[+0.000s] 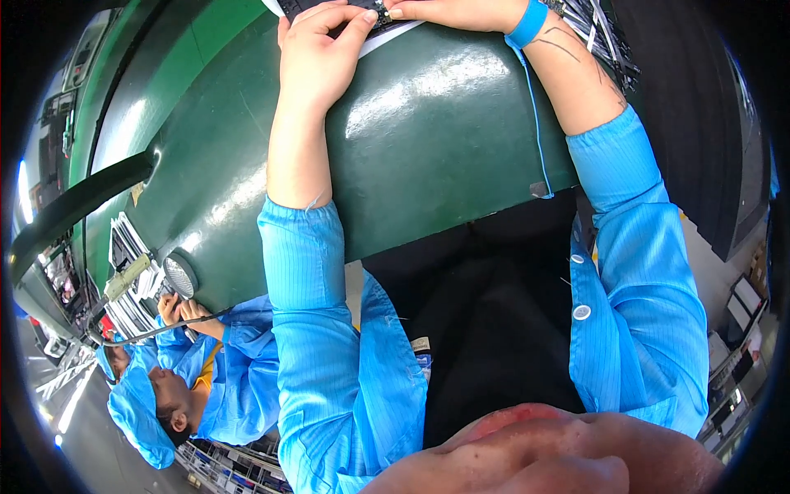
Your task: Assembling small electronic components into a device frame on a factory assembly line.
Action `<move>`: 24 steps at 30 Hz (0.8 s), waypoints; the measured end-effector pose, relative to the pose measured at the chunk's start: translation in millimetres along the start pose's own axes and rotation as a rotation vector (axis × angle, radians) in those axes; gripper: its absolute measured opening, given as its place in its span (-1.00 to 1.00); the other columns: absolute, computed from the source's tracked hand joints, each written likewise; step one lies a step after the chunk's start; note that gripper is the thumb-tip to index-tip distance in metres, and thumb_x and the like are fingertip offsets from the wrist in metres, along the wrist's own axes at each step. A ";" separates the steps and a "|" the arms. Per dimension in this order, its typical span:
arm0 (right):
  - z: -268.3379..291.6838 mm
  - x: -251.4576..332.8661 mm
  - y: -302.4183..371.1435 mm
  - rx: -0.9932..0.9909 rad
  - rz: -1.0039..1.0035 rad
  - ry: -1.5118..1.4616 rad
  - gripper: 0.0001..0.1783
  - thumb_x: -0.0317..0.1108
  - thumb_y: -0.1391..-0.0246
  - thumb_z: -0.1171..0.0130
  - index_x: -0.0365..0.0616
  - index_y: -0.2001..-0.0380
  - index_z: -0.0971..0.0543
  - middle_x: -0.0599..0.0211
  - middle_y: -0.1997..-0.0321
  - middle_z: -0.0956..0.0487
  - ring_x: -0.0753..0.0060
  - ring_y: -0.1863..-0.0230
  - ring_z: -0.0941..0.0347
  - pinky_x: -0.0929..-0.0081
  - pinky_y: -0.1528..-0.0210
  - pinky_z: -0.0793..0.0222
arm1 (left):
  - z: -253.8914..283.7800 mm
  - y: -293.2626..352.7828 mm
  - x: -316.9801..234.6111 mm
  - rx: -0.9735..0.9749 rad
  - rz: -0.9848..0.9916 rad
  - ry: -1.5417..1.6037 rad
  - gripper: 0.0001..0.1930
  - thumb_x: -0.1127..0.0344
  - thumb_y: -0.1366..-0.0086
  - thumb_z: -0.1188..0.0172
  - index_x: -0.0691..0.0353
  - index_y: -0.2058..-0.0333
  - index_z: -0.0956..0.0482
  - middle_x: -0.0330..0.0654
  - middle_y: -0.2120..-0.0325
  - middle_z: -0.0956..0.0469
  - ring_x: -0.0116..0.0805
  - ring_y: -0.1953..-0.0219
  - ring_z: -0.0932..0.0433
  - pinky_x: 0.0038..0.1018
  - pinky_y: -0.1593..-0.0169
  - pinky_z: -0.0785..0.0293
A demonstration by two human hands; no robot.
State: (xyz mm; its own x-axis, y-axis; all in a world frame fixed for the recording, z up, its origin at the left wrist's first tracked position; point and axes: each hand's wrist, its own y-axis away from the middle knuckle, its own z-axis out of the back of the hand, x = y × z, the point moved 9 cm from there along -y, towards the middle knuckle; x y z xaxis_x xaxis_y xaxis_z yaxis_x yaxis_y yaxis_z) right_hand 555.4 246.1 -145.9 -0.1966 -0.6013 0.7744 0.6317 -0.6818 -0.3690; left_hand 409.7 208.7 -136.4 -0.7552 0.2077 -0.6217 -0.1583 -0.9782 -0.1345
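At the top edge of the head view, both my hands are on a flat black part (pixel 383 23) with small bright bits on it. A white sheet (pixel 393 38) shows underneath. My left hand (pixel 317 58) is closed on the part, its thumb pressing near the small bits and its other fingers curled over the left side. From the right, my right hand (pixel 461 11) reaches in with its fingertips pinched together at the same spot. Whatever is between those fingertips is too small to make out. The picture's edge cuts off the far side of the part.
A blue band (pixel 527 25) circles my right wrist, its thin cord (pixel 536 123) running to the green tabletop (pixel 428 156). Thin strips (pixel 599 33) lie in a bundle beyond my right forearm. At left are a dark curved arm (pixel 82 202), a round-headed device (pixel 180 274) and a co-worker (pixel 239 370).
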 end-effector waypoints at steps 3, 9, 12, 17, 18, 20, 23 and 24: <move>-4.4 7.4 -5.7 0.024 0.001 -0.013 -0.81 -0.34 -0.05 -0.39 -0.24 0.32 -0.73 0.08 0.34 -0.68 0.13 0.24 -0.61 0.28 0.11 -0.50 | 1.8 7.4 24.3 -0.042 -0.276 0.744 -0.83 0.25 -0.29 -0.32 0.20 0.31 -0.77 -0.06 0.18 -0.71 -0.11 -0.11 -0.57 -0.11 -0.36 -0.17; -10.2 -14.5 -1.7 0.007 -0.168 -0.239 -0.77 -0.30 -0.12 -0.36 -0.24 0.24 -0.72 0.08 0.28 -0.71 0.28 0.21 -0.65 0.38 0.11 -0.52 | -1.0 6.3 24.3 -0.072 -0.239 0.722 -0.82 0.22 -0.29 -0.33 0.20 0.33 -0.76 -0.07 0.21 -0.70 -0.12 -0.11 -0.57 -0.06 -0.40 -0.12; -6.6 -22.6 0.2 0.037 -0.269 -0.039 -0.75 -0.28 -0.16 -0.35 -0.23 0.20 -0.72 0.08 0.23 -0.71 0.35 0.19 -0.66 0.41 0.11 -0.53 | -1.4 3.0 -1.2 -0.094 -0.030 -0.059 -0.82 0.21 -0.29 -0.33 0.19 0.36 -0.76 -0.07 0.22 -0.70 -0.10 -0.03 -0.61 -0.10 -0.41 -0.10; -16.0 -18.2 -4.9 -0.065 -0.281 -0.066 -0.78 -0.29 -0.16 -0.33 -0.23 0.22 -0.68 0.11 0.24 -0.70 0.30 0.19 -0.64 0.38 0.07 -0.51 | 8.1 5.1 21.4 -0.195 0.022 0.576 -0.85 0.28 -0.36 -0.28 0.22 0.27 -0.73 -0.12 0.26 -0.70 -0.26 0.12 -0.64 -0.30 -0.22 -0.36; -13.1 -18.1 -4.3 -0.140 -0.264 -0.031 -0.80 -0.31 -0.16 -0.33 -0.23 0.25 -0.67 0.11 0.24 -0.70 0.28 0.18 -0.63 0.37 0.06 -0.50 | 14.1 7.7 31.9 -0.288 0.229 0.376 -0.85 0.30 -0.39 -0.26 0.24 0.22 -0.71 -0.14 0.27 -0.69 -0.32 0.16 -0.64 -0.37 -0.13 -0.44; -3.3 -18.4 -0.6 -0.207 -0.159 0.031 -0.81 -0.32 -0.15 -0.34 -0.22 0.26 -0.66 0.11 0.22 -0.69 0.24 0.17 -0.61 0.34 0.05 -0.50 | 25.1 2.2 28.6 -0.420 0.129 0.313 -0.80 0.35 -0.39 -0.23 0.33 0.10 -0.64 -0.07 0.16 -0.65 -0.26 0.12 -0.62 -0.41 -0.03 -0.50; -0.1 -9.6 -3.8 -0.214 -0.097 0.013 -0.84 -0.35 -0.13 -0.35 -0.21 0.30 -0.66 0.12 0.18 -0.67 0.19 0.12 -0.59 0.32 0.02 -0.49 | 51.4 3.3 33.2 -0.521 0.131 -0.316 -0.65 0.25 -0.32 -0.25 0.35 0.02 -0.60 0.13 0.06 -0.61 0.09 -0.09 -0.54 -0.07 -0.26 -0.35; -6.1 -10.5 -5.3 -0.160 -0.148 -0.048 -0.86 -0.35 -0.12 -0.35 -0.20 0.32 -0.67 0.13 0.16 -0.67 0.17 0.09 -0.58 0.32 0.01 -0.49 | 53.1 5.5 38.8 -0.524 0.136 -0.322 -0.65 0.25 -0.32 -0.25 0.35 0.02 -0.60 0.13 0.06 -0.61 0.09 -0.09 -0.54 -0.07 -0.26 -0.35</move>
State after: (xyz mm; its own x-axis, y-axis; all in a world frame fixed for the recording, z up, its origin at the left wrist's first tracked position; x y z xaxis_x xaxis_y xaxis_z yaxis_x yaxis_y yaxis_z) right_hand 549.5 253.5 -155.2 -0.2400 -0.4719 0.8483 0.4705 -0.8209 -0.3236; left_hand 345.7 211.3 -120.3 -0.9132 -0.0098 -0.4075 0.2240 -0.8473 -0.4817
